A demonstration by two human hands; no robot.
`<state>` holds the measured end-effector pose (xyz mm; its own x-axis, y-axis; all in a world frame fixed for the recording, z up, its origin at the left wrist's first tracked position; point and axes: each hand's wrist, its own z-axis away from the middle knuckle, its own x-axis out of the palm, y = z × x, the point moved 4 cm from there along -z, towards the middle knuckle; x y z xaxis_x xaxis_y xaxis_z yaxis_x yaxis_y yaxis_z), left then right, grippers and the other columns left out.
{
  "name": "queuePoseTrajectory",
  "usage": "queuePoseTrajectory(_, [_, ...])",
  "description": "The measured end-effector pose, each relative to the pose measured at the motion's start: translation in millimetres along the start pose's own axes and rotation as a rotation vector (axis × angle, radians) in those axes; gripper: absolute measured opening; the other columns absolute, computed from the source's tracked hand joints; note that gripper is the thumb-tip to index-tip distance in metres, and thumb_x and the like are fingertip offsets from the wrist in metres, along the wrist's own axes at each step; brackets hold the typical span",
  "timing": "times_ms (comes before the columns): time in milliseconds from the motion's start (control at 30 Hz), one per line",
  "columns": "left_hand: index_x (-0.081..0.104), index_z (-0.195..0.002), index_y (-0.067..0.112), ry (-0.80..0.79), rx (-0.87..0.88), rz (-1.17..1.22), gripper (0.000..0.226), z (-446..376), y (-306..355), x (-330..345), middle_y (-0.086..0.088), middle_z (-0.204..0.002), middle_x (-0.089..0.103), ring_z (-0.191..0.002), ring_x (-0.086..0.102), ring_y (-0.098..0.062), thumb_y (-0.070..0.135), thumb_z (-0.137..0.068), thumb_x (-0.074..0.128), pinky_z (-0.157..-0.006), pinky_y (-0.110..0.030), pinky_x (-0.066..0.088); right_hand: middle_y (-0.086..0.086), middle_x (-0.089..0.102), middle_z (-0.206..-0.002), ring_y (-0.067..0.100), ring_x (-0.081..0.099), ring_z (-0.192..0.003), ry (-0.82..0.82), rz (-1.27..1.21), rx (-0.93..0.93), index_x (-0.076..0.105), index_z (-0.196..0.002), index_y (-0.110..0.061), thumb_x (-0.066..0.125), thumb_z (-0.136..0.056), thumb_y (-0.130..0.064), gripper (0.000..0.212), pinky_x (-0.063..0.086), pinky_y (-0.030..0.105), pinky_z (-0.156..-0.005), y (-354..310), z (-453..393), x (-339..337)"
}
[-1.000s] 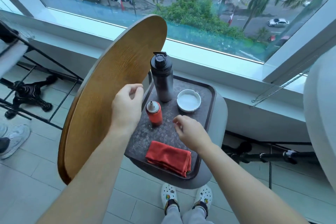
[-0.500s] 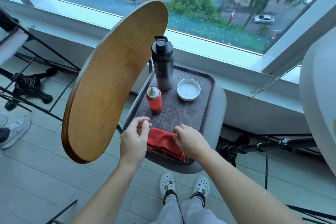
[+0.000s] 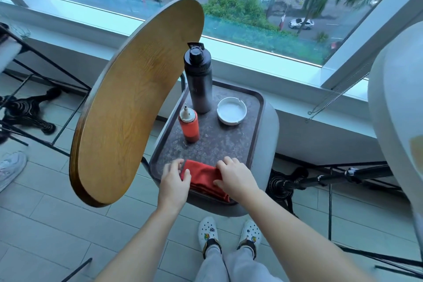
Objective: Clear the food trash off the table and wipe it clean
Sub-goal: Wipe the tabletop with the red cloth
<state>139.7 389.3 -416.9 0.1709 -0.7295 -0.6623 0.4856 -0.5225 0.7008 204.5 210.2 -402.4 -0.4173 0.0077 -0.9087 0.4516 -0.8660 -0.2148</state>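
We count one red cloth [image 3: 206, 177] at the tray's [image 3: 257, 126] near edge, pinched by our left hand [image 3: 175, 181] and right hand [image 3: 235, 177], one black bottle [image 3: 198, 82], one red squeeze bottle [image 3: 189, 125], one white ashtray [image 3: 231, 110]; no legible writing.

Glossy wooden tabletop [image 3: 137, 103], matt metal bottle [image 3: 198, 84], red cloth [image 3: 203, 178]

Both hands cover parts of the red cloth [image 3: 203, 178].

Bare forearms, no sleeves, no rings or watch on left hand [image 3: 174, 184] or right hand [image 3: 235, 179]. Light grey trousers [image 3: 229, 265]. White perforated clogs [image 3: 229, 234] with colourful charms, dark heel straps.
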Motion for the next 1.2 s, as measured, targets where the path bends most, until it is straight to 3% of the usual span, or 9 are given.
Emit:
queuePoseTrajectory(133, [0.054, -0.131, 0.014, -0.021, -0.013, -0.008, 0.042, 0.5, 3.3, 3.3, -0.005, -0.122, 0.054, -0.106, 0.058, -0.021, 0.026, -0.094, 0.067, -0.097, -0.035, 0.047, 0.008, 0.055, -0.122, 0.03, 0.049, -0.117, -0.035, -0.003, 0.012, 0.057, -0.121, -0.013, 0.067, -0.09, -0.043, 0.044, 0.044, 0.04, -0.094, -2.5, -2.4, -0.2])
queuePoseTrajectory(300, [0.053, -0.134, 0.014, -0.112, -0.058, -0.025, 0.059, -4.8, -2.1, 7.7, -0.003, -0.114, 0.065, -0.108, 0.06, -0.022, 0.034, -0.085, 0.078, -0.097, -0.036, 0.048, 0.009, 0.054, -0.119, 0.032, 0.047, -0.115, -0.091, -0.055, 0.03, 0.059, -0.118, -0.014, 0.066, -0.089, -0.032, 0.034, 0.043, 0.041, -0.092, -5.5, -0.9, -1.8])
queuePoseTrajectory(500, [0.069, -0.116, 0.016, -0.162, 0.02, -0.076, 0.03, -6.5, 7.3, 5.8, -0.002, -0.106, 0.068, -0.1, 0.063, -0.021, 0.029, -0.089, 0.074, -0.089, -0.033, 0.048, 0.011, 0.065, -0.103, 0.035, 0.06, -0.098, -0.175, -0.229, 0.117, 0.046, -0.096, -0.014, 0.059, -0.087, -0.029, 0.022, 0.044, 0.039, -0.076, 0.1, 8.6, -8.5])
queuePoseTrajectory(600, [0.067, -0.111, 0.018, -0.166, 0.077, -0.034, 0.022, -7.2, 23.9, -1.2, -0.001, -0.105, 0.065, -0.1, 0.061, -0.021, 0.03, -0.093, 0.069, -0.089, -0.036, 0.047, 0.009, 0.067, -0.101, 0.033, 0.061, -0.093, -0.152, -0.36, 0.161, 0.049, -0.104, -0.016, 0.056, -0.086, -0.033, 0.026, 0.048, 0.038, -0.076, 5.0, 17.1, -19.2])
queuePoseTrajectory(700, [0.064, -0.107, 0.022, -0.182, 0.158, 0.027, 0.014, -6.9, 53.4, -10.0, 0.001, -0.102, 0.061, -0.097, 0.061, -0.019, 0.029, -0.095, 0.067, -0.087, -0.034, 0.047, 0.004, 0.069, -0.102, 0.028, 0.062, -0.093, -0.082, -0.484, 0.186, 0.054, -0.111, -0.021, 0.049, -0.086, -0.033, 0.028, 0.052, 0.038, -0.083, 7.9, 29.3, -34.9])
queuePoseTrajectory(933, [0.062, -0.106, 0.036, -0.24, 0.351, 0.161, 0.009, 8.2, 145.1, -36.5, 0.014, -0.099, 0.07, -0.097, 0.065, -0.001, 0.031, -0.099, 0.061, -0.09, -0.031, 0.053, -0.003, 0.067, -0.084, 0.023, 0.062, -0.079, 0.196, -0.61, 0.231, 0.053, -0.09, -0.023, 0.045, -0.092, -0.045, 0.024, 0.053, 0.043, -0.075, 12.5, 66.1, -87.4])
queuePoseTrajectory(1067, [0.063, -0.109, 0.036, -0.285, 0.459, 0.261, 0.013, 23.9, 197.3, -51.4, 0.016, -0.098, 0.071, -0.099, 0.068, -0.006, 0.028, -0.1, 0.062, -0.093, -0.039, 0.056, -0.005, 0.068, -0.086, 0.018, 0.063, -0.078, 0.389, -0.672, 0.251, 0.058, -0.095, -0.023, 0.048, -0.099, -0.048, 0.028, 0.053, 0.041, -0.074, 13.1, 97.4, -127.3])
queuePoseTrajectory(1200, [0.065, -0.116, 0.032, -0.312, 0.598, 0.319, 0.02, 46.8, 253.2, -63.9, 0.014, -0.102, 0.072, -0.103, 0.068, -0.007, 0.022, -0.098, 0.063, -0.095, -0.039, 0.056, -0.005, 0.068, -0.083, 0.019, 0.066, -0.071, 0.551, -0.696, 0.279, 0.059, -0.096, -0.024, 0.049, -0.1, -0.049, 0.027, 0.054, 0.043, -0.068, 15.6, 135.6, -167.1])
